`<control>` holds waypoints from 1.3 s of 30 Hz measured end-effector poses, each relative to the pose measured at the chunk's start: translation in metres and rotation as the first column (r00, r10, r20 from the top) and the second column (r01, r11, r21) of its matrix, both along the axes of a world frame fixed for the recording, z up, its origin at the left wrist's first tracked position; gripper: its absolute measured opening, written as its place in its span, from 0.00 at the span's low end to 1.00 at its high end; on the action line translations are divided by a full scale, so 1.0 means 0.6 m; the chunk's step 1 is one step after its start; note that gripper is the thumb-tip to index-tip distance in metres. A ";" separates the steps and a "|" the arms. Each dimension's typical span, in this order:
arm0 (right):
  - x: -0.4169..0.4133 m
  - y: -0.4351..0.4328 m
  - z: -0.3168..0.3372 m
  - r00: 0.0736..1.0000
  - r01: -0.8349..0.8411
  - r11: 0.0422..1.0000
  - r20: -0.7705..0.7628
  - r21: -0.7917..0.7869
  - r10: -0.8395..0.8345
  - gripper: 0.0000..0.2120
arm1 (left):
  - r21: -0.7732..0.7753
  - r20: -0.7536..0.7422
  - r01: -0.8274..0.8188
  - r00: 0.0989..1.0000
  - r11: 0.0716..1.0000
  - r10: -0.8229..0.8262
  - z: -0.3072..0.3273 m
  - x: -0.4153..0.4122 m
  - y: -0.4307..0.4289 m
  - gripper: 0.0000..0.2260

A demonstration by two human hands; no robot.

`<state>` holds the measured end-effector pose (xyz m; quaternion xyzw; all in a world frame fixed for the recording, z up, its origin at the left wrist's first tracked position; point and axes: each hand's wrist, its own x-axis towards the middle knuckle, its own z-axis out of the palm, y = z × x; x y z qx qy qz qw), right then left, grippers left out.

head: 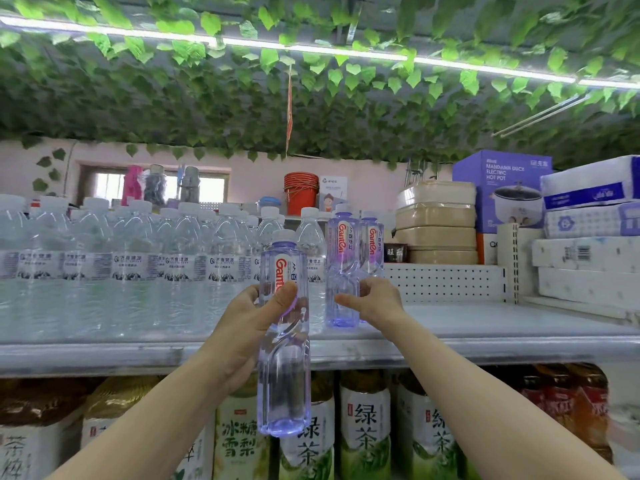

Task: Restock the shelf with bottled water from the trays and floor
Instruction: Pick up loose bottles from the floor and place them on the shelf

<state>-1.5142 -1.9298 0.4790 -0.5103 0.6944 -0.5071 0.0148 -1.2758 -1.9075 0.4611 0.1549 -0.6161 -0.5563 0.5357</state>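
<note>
Head view: L hand wraps the mid-body of a purple-tinted Ganten bottle, thumb across the front and covering part of the red label, fingers hidden behind. The bottle is upright and near the camera, its base hanging below the front edge of the top shelf, white cap on. R hand is farther in, at two more Ganten btls standing on the shelf: a front bottle and a rear bottle just right of it and behind. The thumb lies on the front one and the palm covers the rear one's lower half. Fingers are out of sight, so can't tell if it grips either or only touches. Left of these, clear water bottles fill the shelf in rows, far ones blurred. Far right: hot pot box and tissue packs, cut off by the frame edge. Below, tea bottles are partly blocked by both forearms, labels cut off at the bottom. Fake leaves cover the ceiling.
</note>
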 end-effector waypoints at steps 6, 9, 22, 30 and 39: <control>0.010 0.005 0.006 0.999 0.052 0.999 -0.014 0.010 -0.052 0.25 | -0.016 0.000 0.001 1.000 1.000 -0.001 0.001 -0.002 0.004 0.26; 0.012 -0.001 0.008 0.998 0.055 0.997 -0.016 0.046 -0.054 0.19 | -0.013 -0.006 0.001 1.000 1.000 -0.001 0.001 -0.009 0.006 0.25; -0.011 0.080 -0.014 0.833 -0.350 0.910 0.370 -0.222 0.411 0.18 | 0.005 -0.038 0.026 0.999 1.000 -0.026 0.034 -0.115 0.007 0.24; -0.071 0.168 -0.011 0.739 -0.628 0.776 0.271 -0.053 0.617 0.19 | -0.068 -0.032 0.049 0.998 0.996 -0.052 0.075 -0.219 0.006 0.30; -0.134 0.155 0.028 0.823 -0.504 0.847 0.205 -0.170 0.530 0.18 | -0.434 0.175 -0.093 0.967 0.896 0.185 0.189 -0.272 -0.022 0.46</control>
